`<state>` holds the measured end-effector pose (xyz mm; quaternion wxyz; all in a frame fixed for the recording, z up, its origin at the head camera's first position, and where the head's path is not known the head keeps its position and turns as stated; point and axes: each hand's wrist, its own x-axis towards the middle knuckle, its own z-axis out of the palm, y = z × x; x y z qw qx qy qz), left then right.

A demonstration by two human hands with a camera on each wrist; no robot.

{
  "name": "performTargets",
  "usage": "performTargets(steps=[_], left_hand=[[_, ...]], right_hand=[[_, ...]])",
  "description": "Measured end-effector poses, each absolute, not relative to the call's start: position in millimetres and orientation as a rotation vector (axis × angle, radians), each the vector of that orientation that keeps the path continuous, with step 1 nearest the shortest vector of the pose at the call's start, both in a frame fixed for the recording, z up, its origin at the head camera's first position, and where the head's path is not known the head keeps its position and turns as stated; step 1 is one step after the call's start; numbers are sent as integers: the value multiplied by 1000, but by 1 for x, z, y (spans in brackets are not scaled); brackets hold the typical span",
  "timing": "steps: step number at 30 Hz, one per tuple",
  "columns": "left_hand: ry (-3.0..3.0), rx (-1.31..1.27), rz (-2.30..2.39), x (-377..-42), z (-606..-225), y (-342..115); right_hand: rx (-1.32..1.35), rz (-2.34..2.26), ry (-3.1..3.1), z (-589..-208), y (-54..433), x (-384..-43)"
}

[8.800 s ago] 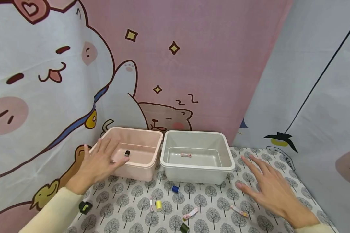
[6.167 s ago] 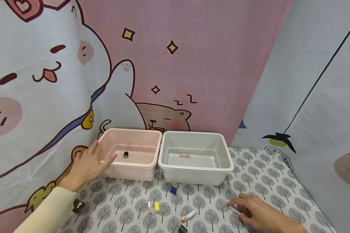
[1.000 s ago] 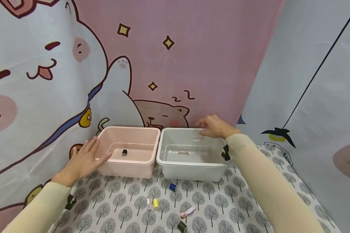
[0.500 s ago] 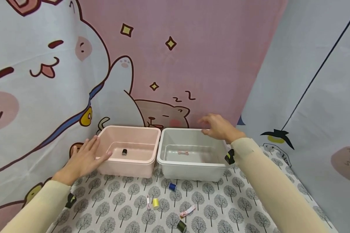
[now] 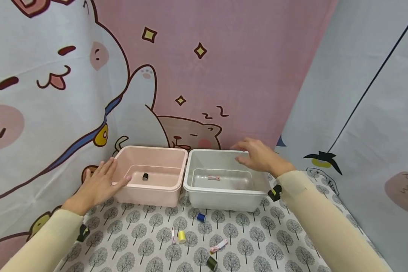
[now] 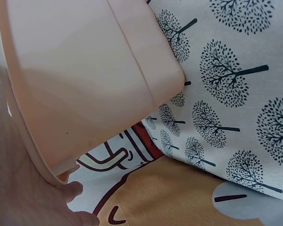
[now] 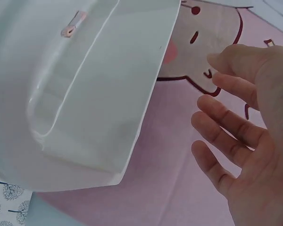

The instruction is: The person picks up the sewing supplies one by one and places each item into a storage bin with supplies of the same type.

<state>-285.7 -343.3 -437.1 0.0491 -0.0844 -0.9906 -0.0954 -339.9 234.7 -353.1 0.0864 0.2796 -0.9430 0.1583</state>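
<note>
My left hand (image 5: 96, 187) rests at the left rim of the pink bin (image 5: 146, 196), fingers straight and spread; in the left wrist view the hand (image 6: 23, 174) lies along that rim. A black thread spool (image 5: 145, 176) sits inside the pink bin. My right hand (image 5: 258, 155) hovers over the back right of the white bin (image 5: 224, 200), fingers loosely bent around nothing; the right wrist view shows this hand (image 7: 250, 122) apart from the rim. Inside the white bin lies a small folded pink-and-white strip (image 5: 214, 178). A second strip is not distinguishable there.
On the tree-print cloth (image 5: 139, 260) in front of the bins lie a blue spool (image 5: 201, 217), a yellow spool (image 5: 181, 237), a dark green spool (image 5: 212, 263), a thin pink-and-white strip (image 5: 173, 235) and a folded one (image 5: 219, 246). Printed curtains stand behind.
My right hand picked up a strip from the cloth's right side and carried it over the white bin. It has let go and drawn slightly right. My left hand stays by the pink bin.
</note>
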Motion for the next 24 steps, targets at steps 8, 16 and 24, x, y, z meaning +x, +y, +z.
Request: performTargets(steps=[8,16,24], left_hand=[[-3027,-260,-291,-285,-438,-343],[-3027,-260,-291,-285,-435,-343],[-3034,-256,-280,-285,-435,-343]], right_hand=[[873,502,-2747,-361,234,-309],[995,503,-2607,-373,233,-282],[1110,515,-2454,-391,238,-258]])
